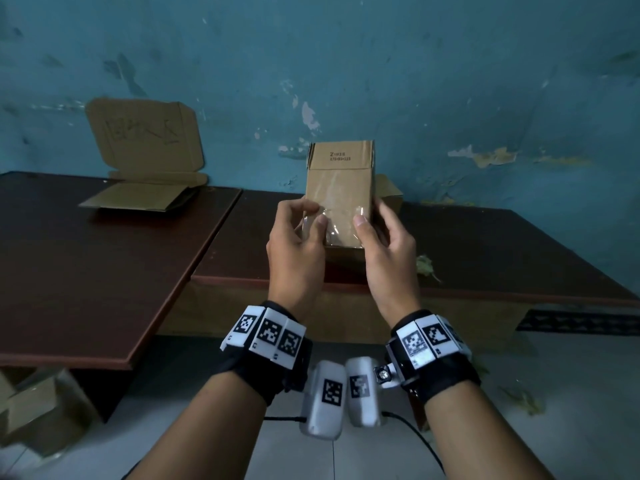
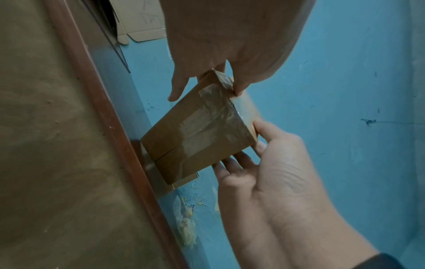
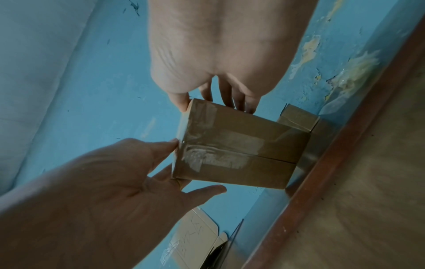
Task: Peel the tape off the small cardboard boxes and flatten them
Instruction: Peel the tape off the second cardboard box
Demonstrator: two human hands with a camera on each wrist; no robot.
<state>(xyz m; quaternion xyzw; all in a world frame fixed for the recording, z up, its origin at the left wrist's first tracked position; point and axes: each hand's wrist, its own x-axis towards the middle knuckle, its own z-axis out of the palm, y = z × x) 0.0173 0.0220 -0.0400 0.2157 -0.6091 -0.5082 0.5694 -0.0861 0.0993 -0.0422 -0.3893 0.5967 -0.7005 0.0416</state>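
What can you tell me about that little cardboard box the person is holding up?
The small cardboard box is plain brown, with faint print on its far flap. It is held above the dark table, gripped from both sides by the left hand and right hand. Clear tape, wrinkled and shiny, runs along the seam of its closed end and wraps over the near edge, where both thumbs rest.

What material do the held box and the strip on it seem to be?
Box: brown cardboard, matte, with creased folds and printed marks. Tape: probably clear plastic, glossy and wrinkled, with the brown showing through.
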